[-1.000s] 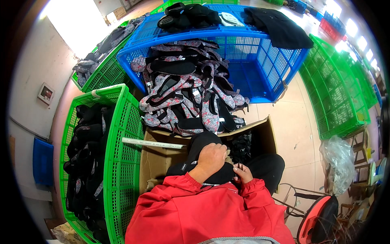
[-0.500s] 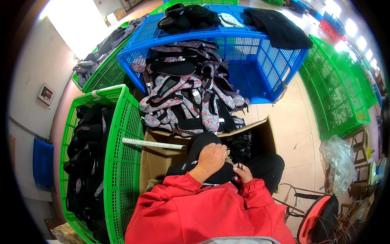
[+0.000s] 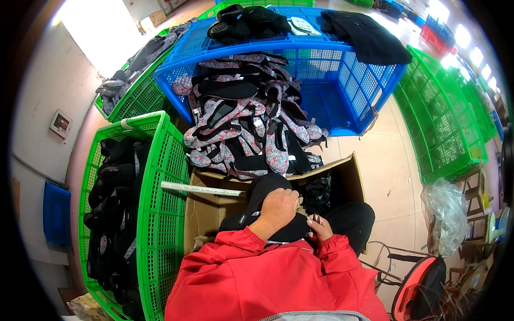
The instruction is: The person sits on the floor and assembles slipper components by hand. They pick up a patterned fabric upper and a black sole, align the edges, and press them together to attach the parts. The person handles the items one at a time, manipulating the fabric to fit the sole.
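My left hand (image 3: 279, 208) is closed, knuckles up, on a black soft fabric piece (image 3: 292, 232) that lies over my lap. The piece looks like a slipper or other soft footwear, though its full shape is hidden by my hand and red sleeves. Just to the right, my right hand (image 3: 320, 227) pinches at the edge of the same piece. A small dark pointed thing sticks up between its fingers, too small to name. Below and ahead stands an open cardboard box (image 3: 206, 208), with black scraps (image 3: 317, 193) inside it.
Ahead, a blue crate (image 3: 332, 107) lies on its side with a heap of floral and black fabric footwear (image 3: 235, 123) spilling out. At left stands a green crate (image 3: 160, 214) of black pieces. A white tube (image 3: 203, 189) crosses the box. A red-and-black chair (image 3: 417, 286) is at right.
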Motion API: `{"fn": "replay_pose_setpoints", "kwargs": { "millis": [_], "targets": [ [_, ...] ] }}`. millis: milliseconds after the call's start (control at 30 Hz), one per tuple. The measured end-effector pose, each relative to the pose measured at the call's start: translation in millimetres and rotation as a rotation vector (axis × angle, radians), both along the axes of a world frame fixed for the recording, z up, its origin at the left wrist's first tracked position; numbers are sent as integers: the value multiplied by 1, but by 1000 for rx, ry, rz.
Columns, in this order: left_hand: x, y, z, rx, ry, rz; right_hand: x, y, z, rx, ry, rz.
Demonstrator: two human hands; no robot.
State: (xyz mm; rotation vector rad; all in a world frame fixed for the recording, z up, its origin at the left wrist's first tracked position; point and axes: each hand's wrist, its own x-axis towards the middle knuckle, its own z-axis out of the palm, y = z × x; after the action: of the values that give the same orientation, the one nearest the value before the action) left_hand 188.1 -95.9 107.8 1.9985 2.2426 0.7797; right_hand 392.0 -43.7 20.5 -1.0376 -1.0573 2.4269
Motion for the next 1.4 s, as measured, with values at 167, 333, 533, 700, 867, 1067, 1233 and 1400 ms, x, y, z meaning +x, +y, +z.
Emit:
{"fn": "replay_pose_setpoints", "kwargs": {
  "millis": [167, 333, 533, 700, 867, 1067, 1233, 1400],
  "targets": [
    [8, -24, 14, -179, -10, -32, 3, -1, -1, -11, 23, 12],
    [6, -53, 49, -409, 40, -115, 6, -3, 8, -2, 20, 125],
    [9, -76, 76, -548, 10, -171, 7, -11, 11, 3, 162, 312],
    [12, -90, 85, -346, 36, -269, 16, -14, 22, -56, 272, 360],
    [25, -97, 111, -82, 116, -233, 18, -21, 44, -77, 329, 297],
    [26, -80, 106, 335, 229, -341, 9, -17, 88, 31, 171, -27],
    [28, -68, 80, 557, 236, -394, 6, -20, 90, 55, 209, -115],
    [26, -69, 48, 571, 220, -364, -6, -33, 101, -79, 163, -258]
  ]
}}
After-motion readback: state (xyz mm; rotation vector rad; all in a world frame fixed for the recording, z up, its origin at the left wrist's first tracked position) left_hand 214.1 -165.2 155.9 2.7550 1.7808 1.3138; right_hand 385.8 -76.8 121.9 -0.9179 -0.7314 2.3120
